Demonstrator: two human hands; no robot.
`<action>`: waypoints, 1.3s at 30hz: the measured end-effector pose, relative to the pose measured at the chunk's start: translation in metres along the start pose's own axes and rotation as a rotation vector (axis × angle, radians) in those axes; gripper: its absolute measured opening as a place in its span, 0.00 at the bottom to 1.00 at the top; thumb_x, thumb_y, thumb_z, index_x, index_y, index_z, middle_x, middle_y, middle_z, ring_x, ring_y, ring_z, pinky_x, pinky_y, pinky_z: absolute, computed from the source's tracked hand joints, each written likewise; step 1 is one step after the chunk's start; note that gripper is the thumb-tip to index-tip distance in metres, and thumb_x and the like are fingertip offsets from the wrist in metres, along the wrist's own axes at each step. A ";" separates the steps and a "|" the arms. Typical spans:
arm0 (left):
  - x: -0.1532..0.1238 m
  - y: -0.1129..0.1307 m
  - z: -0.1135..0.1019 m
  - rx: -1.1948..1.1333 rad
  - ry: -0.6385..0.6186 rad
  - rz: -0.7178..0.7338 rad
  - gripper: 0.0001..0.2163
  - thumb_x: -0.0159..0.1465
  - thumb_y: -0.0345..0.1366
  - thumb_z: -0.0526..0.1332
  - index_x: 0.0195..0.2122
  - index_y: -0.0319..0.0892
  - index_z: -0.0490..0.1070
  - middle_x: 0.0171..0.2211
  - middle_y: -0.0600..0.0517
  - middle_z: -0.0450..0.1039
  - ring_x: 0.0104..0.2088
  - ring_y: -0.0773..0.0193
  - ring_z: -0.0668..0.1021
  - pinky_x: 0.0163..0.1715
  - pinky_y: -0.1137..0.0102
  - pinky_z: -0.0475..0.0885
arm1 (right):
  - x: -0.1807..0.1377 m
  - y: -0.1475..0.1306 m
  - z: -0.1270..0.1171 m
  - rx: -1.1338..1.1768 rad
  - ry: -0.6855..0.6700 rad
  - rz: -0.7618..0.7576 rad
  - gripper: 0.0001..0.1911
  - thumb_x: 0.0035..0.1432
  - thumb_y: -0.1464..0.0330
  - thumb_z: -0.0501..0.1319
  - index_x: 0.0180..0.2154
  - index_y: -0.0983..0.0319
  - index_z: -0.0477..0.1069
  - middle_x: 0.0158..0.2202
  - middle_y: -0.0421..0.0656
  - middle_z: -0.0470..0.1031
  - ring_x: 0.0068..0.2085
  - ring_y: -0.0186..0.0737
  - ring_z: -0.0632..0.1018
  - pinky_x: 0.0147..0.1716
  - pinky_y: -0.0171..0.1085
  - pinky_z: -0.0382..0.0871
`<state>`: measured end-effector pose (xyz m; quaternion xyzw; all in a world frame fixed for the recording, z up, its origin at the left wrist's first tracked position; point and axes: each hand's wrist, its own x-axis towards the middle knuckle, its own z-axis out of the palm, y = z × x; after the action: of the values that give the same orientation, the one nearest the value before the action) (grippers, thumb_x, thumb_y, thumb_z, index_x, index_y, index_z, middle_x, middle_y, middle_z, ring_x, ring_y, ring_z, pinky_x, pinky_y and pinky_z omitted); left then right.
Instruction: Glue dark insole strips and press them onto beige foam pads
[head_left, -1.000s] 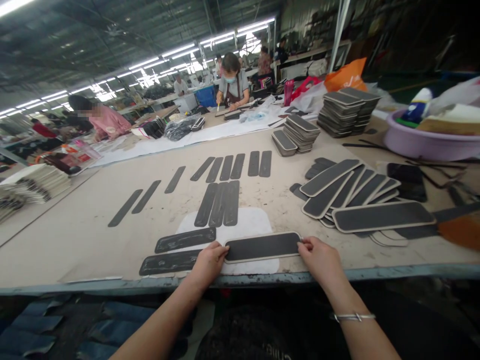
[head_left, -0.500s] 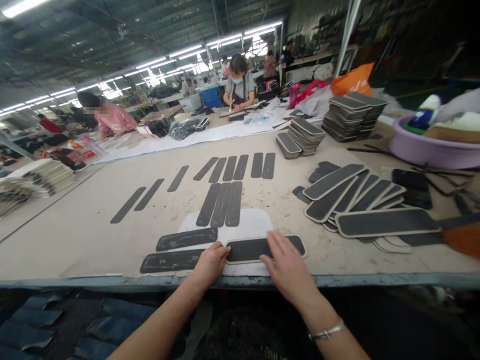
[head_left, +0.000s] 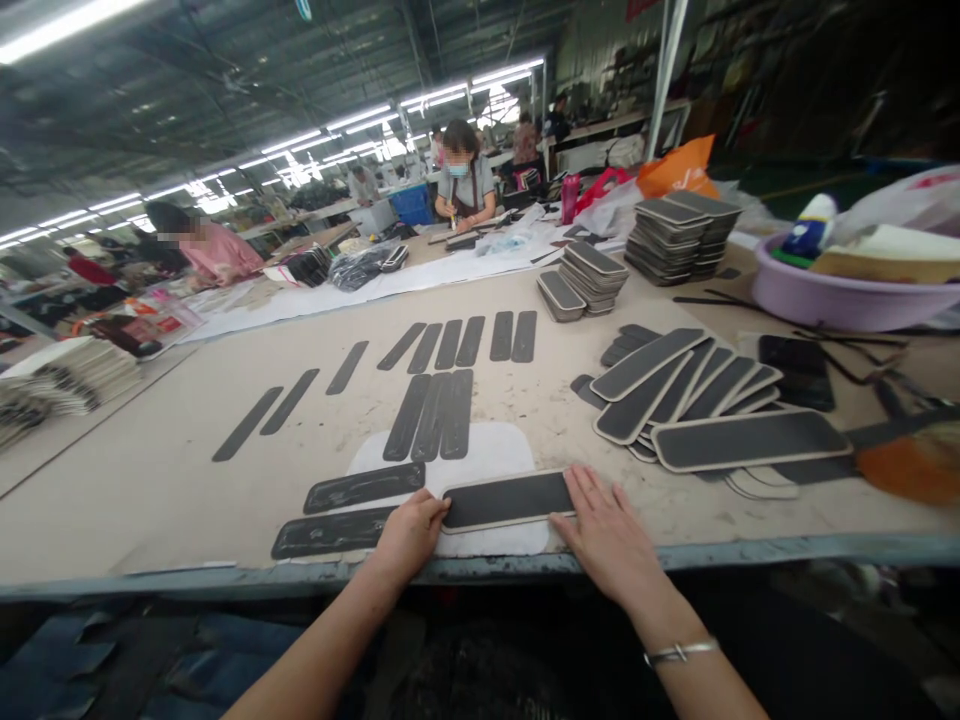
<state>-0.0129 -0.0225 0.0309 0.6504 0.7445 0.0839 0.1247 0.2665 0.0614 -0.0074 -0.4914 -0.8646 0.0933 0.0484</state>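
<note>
A long black pad with a pale rim (head_left: 504,499) lies on a white sheet (head_left: 480,455) at the near edge of the table. My left hand (head_left: 409,535) is curled, its fingertips pinching the pad's left end. My right hand (head_left: 607,535) lies flat with fingers spread over the pad's right end, pressing on it. Two glossy black strips (head_left: 352,505) lie just left of my left hand.
Three black strips (head_left: 431,417) sit together behind the sheet, with more strips (head_left: 465,342) in rows further back. A fanned pile of rimmed pads (head_left: 697,395) lies to the right, stacks (head_left: 679,235) behind it, and a purple basin (head_left: 847,295) at far right. Other people work at distant tables.
My right hand went from pinching the pad's right end to sweeping flat across its middle, then slid back to the right end. The left hand stayed at the left end.
</note>
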 end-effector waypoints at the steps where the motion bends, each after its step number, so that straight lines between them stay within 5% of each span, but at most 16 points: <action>1: -0.001 0.002 -0.002 0.012 -0.008 -0.021 0.12 0.65 0.35 0.51 0.34 0.43 0.75 0.33 0.49 0.71 0.33 0.64 0.75 0.35 0.71 0.69 | -0.001 0.004 0.001 -0.029 0.013 0.010 0.35 0.64 0.52 0.41 0.63 0.68 0.48 0.65 0.45 0.44 0.65 0.45 0.47 0.62 0.51 0.41; 6: -0.011 0.026 -0.011 0.037 0.167 -0.068 0.11 0.61 0.29 0.54 0.43 0.41 0.70 0.39 0.47 0.70 0.41 0.59 0.74 0.43 0.66 0.69 | -0.003 0.007 0.014 -0.089 0.084 -0.007 0.35 0.63 0.53 0.40 0.63 0.69 0.49 0.65 0.45 0.45 0.65 0.45 0.47 0.61 0.52 0.41; 9: -0.016 0.061 -0.002 -0.061 0.252 0.108 0.15 0.63 0.29 0.50 0.49 0.39 0.66 0.46 0.43 0.69 0.50 0.57 0.70 0.52 0.63 0.65 | -0.002 0.009 0.023 -0.088 0.124 -0.029 0.36 0.62 0.54 0.38 0.63 0.70 0.50 0.65 0.46 0.46 0.65 0.47 0.48 0.61 0.53 0.41; 12: -0.011 0.103 0.015 -0.088 0.145 0.375 0.26 0.64 0.42 0.52 0.61 0.35 0.53 0.61 0.40 0.56 0.62 0.51 0.57 0.60 0.57 0.56 | -0.002 0.015 0.030 -0.087 0.162 -0.052 0.37 0.60 0.54 0.37 0.62 0.71 0.52 0.64 0.47 0.48 0.64 0.47 0.49 0.60 0.54 0.42; 15: -0.001 0.123 0.029 -0.048 0.031 0.395 0.34 0.64 0.53 0.46 0.63 0.32 0.47 0.64 0.37 0.48 0.65 0.47 0.50 0.61 0.51 0.52 | -0.001 0.019 0.033 -0.089 0.161 -0.082 0.36 0.58 0.55 0.37 0.61 0.70 0.54 0.64 0.48 0.50 0.64 0.48 0.49 0.60 0.54 0.44; 19: -0.002 0.093 0.029 0.054 -0.061 0.351 0.35 0.65 0.55 0.42 0.64 0.31 0.46 0.65 0.36 0.45 0.66 0.50 0.47 0.62 0.53 0.48 | -0.002 0.019 0.031 -0.086 0.143 -0.090 0.37 0.58 0.55 0.36 0.61 0.70 0.55 0.64 0.48 0.49 0.65 0.48 0.48 0.60 0.54 0.43; 26: -0.024 0.017 0.007 0.133 -0.120 0.249 0.33 0.65 0.51 0.49 0.64 0.34 0.45 0.66 0.38 0.41 0.66 0.51 0.46 0.62 0.55 0.48 | -0.002 0.013 0.027 -0.076 0.142 -0.027 0.37 0.60 0.53 0.37 0.63 0.70 0.49 0.65 0.46 0.47 0.65 0.45 0.47 0.61 0.53 0.40; 33: 0.006 0.020 -0.004 0.035 -0.044 0.172 0.16 0.62 0.35 0.58 0.50 0.38 0.68 0.54 0.42 0.67 0.55 0.54 0.68 0.56 0.62 0.61 | -0.001 0.008 0.014 -0.028 0.154 0.012 0.33 0.62 0.53 0.42 0.61 0.68 0.55 0.64 0.52 0.48 0.64 0.47 0.51 0.61 0.50 0.44; 39: 0.035 0.026 -0.021 0.018 -0.210 0.031 0.27 0.45 0.40 0.70 0.46 0.39 0.68 0.43 0.45 0.69 0.45 0.52 0.72 0.45 0.64 0.68 | 0.001 0.012 0.013 0.120 0.269 0.045 0.32 0.63 0.57 0.47 0.61 0.70 0.53 0.63 0.54 0.53 0.61 0.48 0.58 0.60 0.48 0.51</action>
<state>0.0013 0.0170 0.0554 0.6681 0.7180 0.0107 0.1949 0.2742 0.0667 -0.0231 -0.5151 -0.8319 0.0789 0.1910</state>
